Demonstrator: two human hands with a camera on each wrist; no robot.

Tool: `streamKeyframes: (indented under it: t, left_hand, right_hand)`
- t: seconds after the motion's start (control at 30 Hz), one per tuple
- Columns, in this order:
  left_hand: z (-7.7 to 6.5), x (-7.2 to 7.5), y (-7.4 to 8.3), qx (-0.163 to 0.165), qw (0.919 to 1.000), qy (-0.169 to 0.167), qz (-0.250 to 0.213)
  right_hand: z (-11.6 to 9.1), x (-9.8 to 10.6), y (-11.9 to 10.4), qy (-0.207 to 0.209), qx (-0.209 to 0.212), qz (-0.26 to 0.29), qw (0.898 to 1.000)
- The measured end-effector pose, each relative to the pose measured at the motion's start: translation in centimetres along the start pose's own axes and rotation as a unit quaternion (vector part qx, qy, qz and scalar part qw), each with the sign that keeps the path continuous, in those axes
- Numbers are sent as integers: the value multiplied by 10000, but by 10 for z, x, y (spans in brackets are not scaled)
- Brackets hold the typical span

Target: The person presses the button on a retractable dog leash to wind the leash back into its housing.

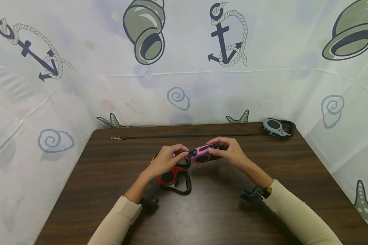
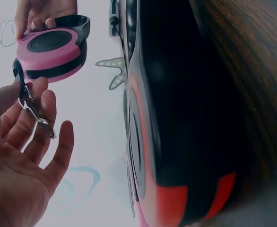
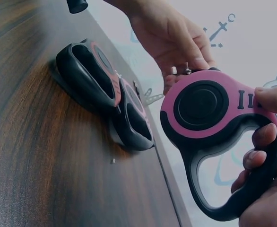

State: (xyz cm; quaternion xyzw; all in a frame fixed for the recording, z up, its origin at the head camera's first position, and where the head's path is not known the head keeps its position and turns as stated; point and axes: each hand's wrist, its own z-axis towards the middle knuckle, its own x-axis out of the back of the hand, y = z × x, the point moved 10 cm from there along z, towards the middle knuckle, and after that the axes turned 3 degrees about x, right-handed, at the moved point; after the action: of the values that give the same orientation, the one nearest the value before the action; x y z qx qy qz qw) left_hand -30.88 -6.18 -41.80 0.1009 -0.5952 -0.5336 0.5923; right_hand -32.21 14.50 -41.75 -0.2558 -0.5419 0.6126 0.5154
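Observation:
A pink and black retractable dog leash [image 1: 200, 156] is held above the table by my right hand [image 1: 233, 153]. In the right wrist view, the fingers curl through its black handle [image 3: 261, 184] and the thumb lies along the pink casing. At the casing's other end, my left hand [image 1: 165, 160] pinches the short strap, and the silver clip [image 2: 39, 118] dangles over its loose fingers. Below the left hand, a red and black retractable leash [image 1: 167, 177] lies on the table. Just behind it is another leash with a pink casing [image 3: 133, 97], partly hidden by the hand in the head view.
A grey-blue retractable leash [image 1: 274, 126] lies at the table's back right corner. Its black strap [image 1: 178, 136] is drawn out leftward along the back edge, ending in a metal clip [image 1: 116, 138]. Patterned cloth [image 1: 196, 95] hangs behind the dark wooden table [image 1: 214, 211].

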Motion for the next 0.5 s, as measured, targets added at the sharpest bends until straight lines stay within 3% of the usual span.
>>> streamKeyframes:
  t: [0.5]
  left_hand:
    - [7, -8, 6, -114, 9984, 209, 517]
  right_hand:
    - [3, 6, 10, 132, -145, -36, 9998]
